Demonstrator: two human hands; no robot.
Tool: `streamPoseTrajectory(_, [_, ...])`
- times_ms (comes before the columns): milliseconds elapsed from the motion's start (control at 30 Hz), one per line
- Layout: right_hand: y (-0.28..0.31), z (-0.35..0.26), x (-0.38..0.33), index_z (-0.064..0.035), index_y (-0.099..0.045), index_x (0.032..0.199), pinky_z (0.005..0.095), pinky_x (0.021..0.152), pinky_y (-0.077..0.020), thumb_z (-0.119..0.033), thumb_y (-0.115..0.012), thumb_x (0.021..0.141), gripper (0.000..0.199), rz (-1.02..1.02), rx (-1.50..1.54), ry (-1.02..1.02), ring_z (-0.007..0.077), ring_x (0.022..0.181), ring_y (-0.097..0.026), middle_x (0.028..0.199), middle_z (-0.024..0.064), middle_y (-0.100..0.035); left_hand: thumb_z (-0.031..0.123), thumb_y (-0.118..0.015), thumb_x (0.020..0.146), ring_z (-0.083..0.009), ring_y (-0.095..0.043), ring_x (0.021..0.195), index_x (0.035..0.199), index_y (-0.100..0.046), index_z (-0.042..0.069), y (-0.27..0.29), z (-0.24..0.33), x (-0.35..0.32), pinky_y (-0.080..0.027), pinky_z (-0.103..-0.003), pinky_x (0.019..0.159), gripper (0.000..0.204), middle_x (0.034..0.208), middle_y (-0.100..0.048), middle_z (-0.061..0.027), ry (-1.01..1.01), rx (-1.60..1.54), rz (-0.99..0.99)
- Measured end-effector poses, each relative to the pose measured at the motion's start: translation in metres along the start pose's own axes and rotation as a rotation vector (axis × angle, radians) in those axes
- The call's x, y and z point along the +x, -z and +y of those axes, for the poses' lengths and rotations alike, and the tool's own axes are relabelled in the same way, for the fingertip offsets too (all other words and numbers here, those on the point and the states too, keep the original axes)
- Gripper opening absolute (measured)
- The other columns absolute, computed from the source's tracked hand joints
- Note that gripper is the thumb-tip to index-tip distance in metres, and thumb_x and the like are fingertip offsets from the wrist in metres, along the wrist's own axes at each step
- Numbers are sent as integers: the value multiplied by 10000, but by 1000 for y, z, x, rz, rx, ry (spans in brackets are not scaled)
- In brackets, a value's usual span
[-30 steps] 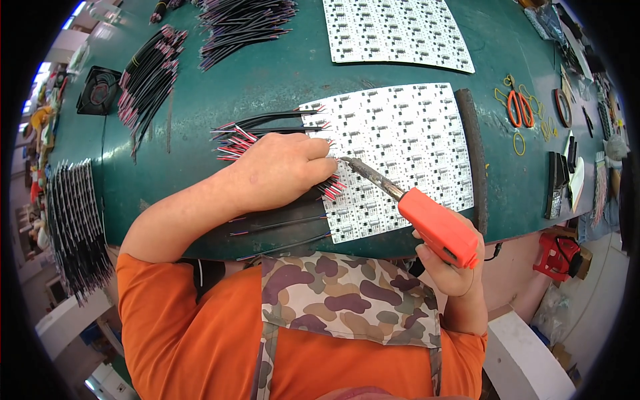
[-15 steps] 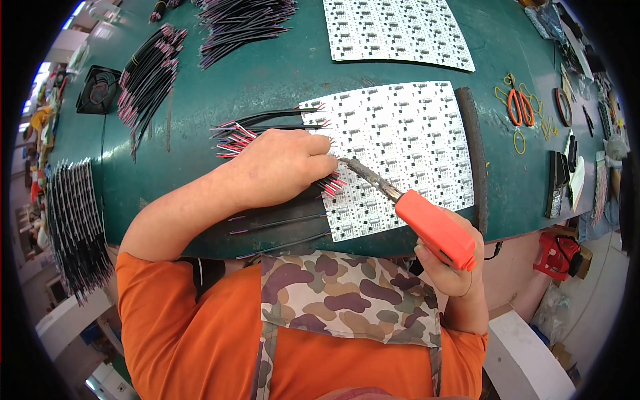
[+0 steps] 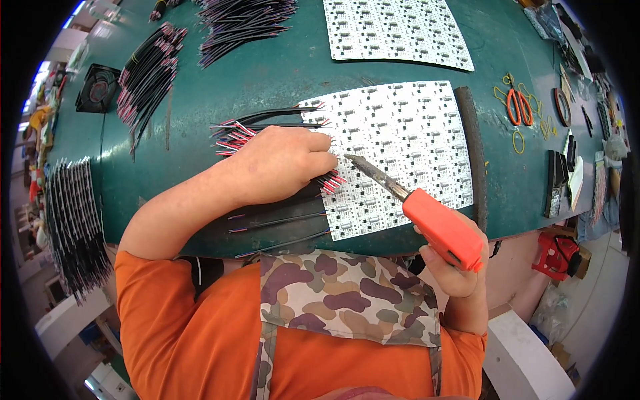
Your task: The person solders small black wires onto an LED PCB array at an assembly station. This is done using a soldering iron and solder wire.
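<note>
My left hand (image 3: 287,163) is closed around a bundle of short black cables (image 3: 235,138) with red and white wire ends, which stick out on both sides of it. It rests at the left edge of a white circuit board panel (image 3: 407,147) covered in small components. My right hand (image 3: 457,267) grips a soldering iron (image 3: 440,227) by its red handle. The iron's dark tip is just right of my left fingertips, over the panel. Several single cables (image 3: 280,225) lie with one end on the panel's left edge. What my left fingertips pinch is hidden.
A second panel (image 3: 400,33) lies at the far side. Cable bundles (image 3: 153,73) and a black fan (image 3: 99,89) are at the far left; more cables (image 3: 77,227) hang at the left edge. A dark bar (image 3: 472,160) borders the panel; orange scissors (image 3: 519,107) lie to the right.
The soldering iron has drawn back slightly to the right, its tip farther from my left fingertips. My left hand stays almost in place.
</note>
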State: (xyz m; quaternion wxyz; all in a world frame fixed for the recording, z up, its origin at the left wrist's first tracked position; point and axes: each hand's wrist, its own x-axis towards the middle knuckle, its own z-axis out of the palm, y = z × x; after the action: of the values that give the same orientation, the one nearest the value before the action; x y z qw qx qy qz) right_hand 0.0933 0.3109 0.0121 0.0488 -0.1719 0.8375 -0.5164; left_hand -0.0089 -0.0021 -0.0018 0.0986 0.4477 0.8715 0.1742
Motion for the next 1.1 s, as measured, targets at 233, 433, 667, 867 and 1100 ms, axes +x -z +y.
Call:
streamPoseTrajectory(233, [-3, 6, -2, 52, -642, 1088, 366, 800, -543, -37, -735, 713, 396, -6, -2, 46, 326, 921, -691, 1099, 200, -672, 96, -565, 805, -286, -633, 864, 888, -616, 59, 1, 4, -1, -532, -396, 717, 104, 871, -595, -82, 23, -8, -54])
streamPoseTrajectory(433, [-5, 2, -6, 51, -632, 1106, 352, 780, -541, -43, -733, 716, 413, -4, 82, -56, 316, 882, -695, 1070, 186, -682, 117, -553, 822, -272, -628, 870, 900, -623, 70, 1, 6, -2, -532, -387, 719, 115, 876, -596, -72, 12, 16, -40])
streamPoseTrajectory(667, [-5, -1, -8, 54, -624, 1125, 347, 773, -539, -46, -729, 719, 431, -5, 62, -61, 309, 875, -695, 1062, 177, -684, 112, -556, 818, -270, -627, 870, 905, -621, 70, -1, 4, -2, -533, -387, 719, 117, 874, -596, -69, -3, 21, -36])
streamPoseTrajectory(867, [-5, 2, -9, 53, -616, 1141, 345, 768, -539, -57, -737, 720, 452, -7, 15, -19, 305, 863, -694, 1043, 172, -688, 62, -628, 743, -261, -626, 824, 1022, -668, 84, -2, 3, -2, -525, -377, 679, 283, 872, -623, -49, -7, 25, -12])
streamPoseTrajectory(1100, [-6, 0, -8, 44, -604, 1168, 342, 755, -540, -61, -738, 725, 474, -28, 37, -8, 300, 844, -693, 1025, 165, -692, 74, -615, 758, -264, -626, 829, 1017, -668, 81, -2, 4, -2, -525, -377, 683, 264, 873, -623, -53, -9, 38, -21])
